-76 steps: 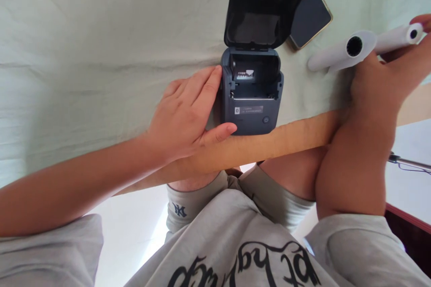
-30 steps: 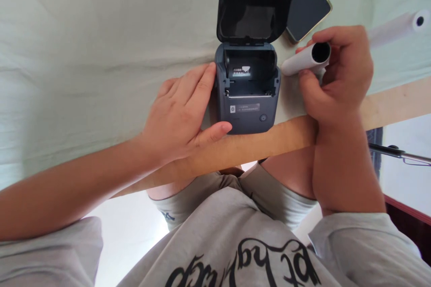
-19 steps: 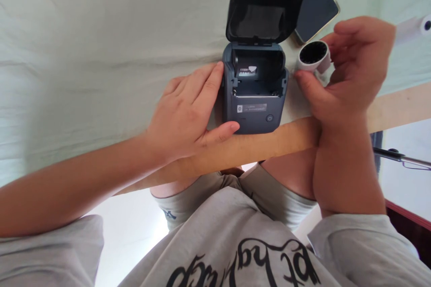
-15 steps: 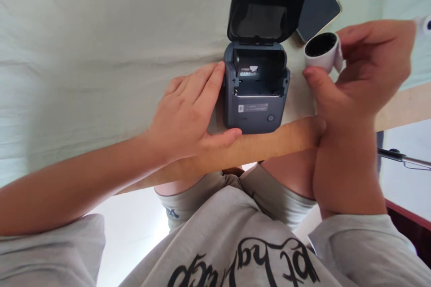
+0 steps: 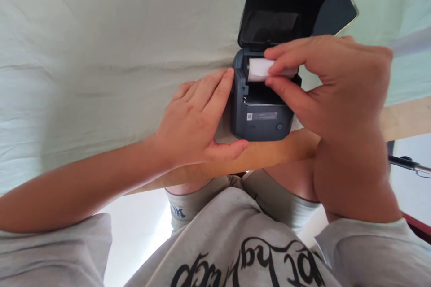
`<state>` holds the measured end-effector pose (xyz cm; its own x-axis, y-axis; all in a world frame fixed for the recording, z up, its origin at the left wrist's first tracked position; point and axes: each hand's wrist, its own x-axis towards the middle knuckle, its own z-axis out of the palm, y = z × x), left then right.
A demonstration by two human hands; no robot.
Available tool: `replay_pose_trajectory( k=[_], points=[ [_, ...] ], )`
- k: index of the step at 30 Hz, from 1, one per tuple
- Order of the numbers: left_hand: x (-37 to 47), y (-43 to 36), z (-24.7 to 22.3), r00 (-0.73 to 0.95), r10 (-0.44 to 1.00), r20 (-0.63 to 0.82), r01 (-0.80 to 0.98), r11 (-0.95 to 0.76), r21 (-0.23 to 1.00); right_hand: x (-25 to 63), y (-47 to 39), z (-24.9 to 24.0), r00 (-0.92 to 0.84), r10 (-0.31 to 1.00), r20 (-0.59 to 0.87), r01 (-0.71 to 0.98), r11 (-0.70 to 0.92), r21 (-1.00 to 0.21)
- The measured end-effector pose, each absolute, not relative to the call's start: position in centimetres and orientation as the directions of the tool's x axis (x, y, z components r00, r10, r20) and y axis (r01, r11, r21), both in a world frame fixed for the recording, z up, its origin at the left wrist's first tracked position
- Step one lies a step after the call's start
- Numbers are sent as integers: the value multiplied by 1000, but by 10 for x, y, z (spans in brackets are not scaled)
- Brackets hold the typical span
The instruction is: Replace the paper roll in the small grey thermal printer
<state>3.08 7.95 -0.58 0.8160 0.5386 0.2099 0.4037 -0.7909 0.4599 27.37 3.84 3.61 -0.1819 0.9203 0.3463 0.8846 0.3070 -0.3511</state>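
A dark grey label printer [image 5: 264, 131] lies on the cloth with its black lid [image 5: 269, 22] raised away from me. My left hand [image 5: 198, 116] rests flat beside it, fingers stretched out and fingertips touching its left side. The left thumb lies along the printer's front corner. In the open paper bay sits a white paper roll [image 5: 257, 68], pinched between the thumb and fingers of my right hand [image 5: 332, 83]. The roll lies sideways across the bay, and its right part is hidden behind my fingers.
A dark phone-like slab [image 5: 337, 11] lies behind the lid on the right. Pale cloth [image 5: 117, 54] covers the table, whose wooden front edge [image 5: 208, 169] runs just before the printer. My lap is below, and a thin metal rod [image 5: 409, 163] shows at the right.
My right hand has moved left and brought the paper roll from beside the printer into its bay, turning it sideways. The left hand stays against the printer; the view has shifted slightly.
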Motion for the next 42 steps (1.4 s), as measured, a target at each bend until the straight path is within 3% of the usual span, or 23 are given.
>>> replay_pose_trajectory(
  k=[5, 13, 19, 31, 42],
  points=[
    [30, 80, -5, 816, 536, 215, 397, -792, 464, 273, 37, 36, -120, 945, 303, 861, 251, -442],
    [31, 79, -2, 820, 556, 137, 438, -763, 475, 276, 40, 45, -103, 977, 188, 938, 158, -310],
    [31, 79, -1, 819, 559, 129, 438, -755, 488, 273, 44, 47, -99, 985, 139, 923, 143, -356],
    [31, 79, 0, 809, 577, 117, 455, -739, 497, 269, 25, 37, -93, 899, 427, 853, 293, -431],
    [31, 78, -3, 823, 497, 275, 328, -812, 483, 268, 15, 28, -177, 828, 532, 780, 448, -438]
  ],
)
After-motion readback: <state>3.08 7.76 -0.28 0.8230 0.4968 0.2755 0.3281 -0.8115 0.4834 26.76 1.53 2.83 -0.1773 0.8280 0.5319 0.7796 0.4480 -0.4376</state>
